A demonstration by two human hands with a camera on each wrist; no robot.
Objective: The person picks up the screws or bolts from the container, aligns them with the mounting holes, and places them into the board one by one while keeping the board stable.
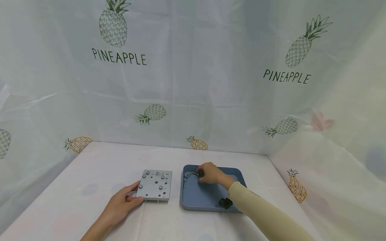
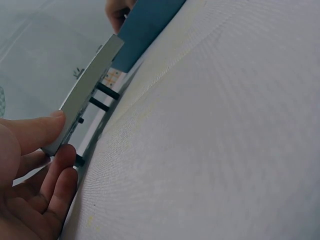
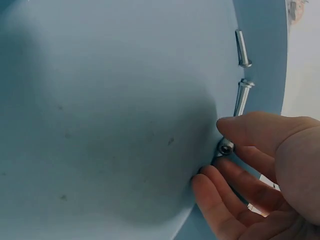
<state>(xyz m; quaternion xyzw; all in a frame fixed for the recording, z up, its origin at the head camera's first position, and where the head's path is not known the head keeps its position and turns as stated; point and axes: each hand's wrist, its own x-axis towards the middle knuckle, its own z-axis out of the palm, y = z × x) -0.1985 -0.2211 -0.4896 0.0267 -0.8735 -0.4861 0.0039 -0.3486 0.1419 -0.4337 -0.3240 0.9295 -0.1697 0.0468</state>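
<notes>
Gripping plate (image 1: 153,190) by its near-left corner with left hand (image 1: 122,202), pinching it between thumb on the near edge and fingers curled round the corner. Seeing plate left of tray (image 1: 208,197), near it but apart, lying face up with underside just clear of the cloth (image 1: 87,214). Noting holes plus several bolt heads (image 1: 161,187) across its top, and in left wrist view dark pegs (image 2: 106,94) jutting from underside toward the cloth. Reaching into tray with right hand (image 1: 211,173), down at far-left corner. Bending fingers in toward thumb, around a bolt (image 3: 226,147) with socket head facing right wrist camera. Not telling firm pinch from light touch here, with fingertips partly hiding the contact. Seeing two more loose bolts (image 3: 242,48) along tray's left wall, lying roughly in line with heads toward each other, one running behind the thumb, the other farther along. Spotting black item (image 1: 224,203) against near side of sleeve (image 1: 256,204), by tray's near-right corner. Wearing that sleeve, pale yellow, on right arm; showing left forearm bare. Seeing pale curtain (image 1: 193,73) behind the table, printed with pineapples and lettering.
</notes>
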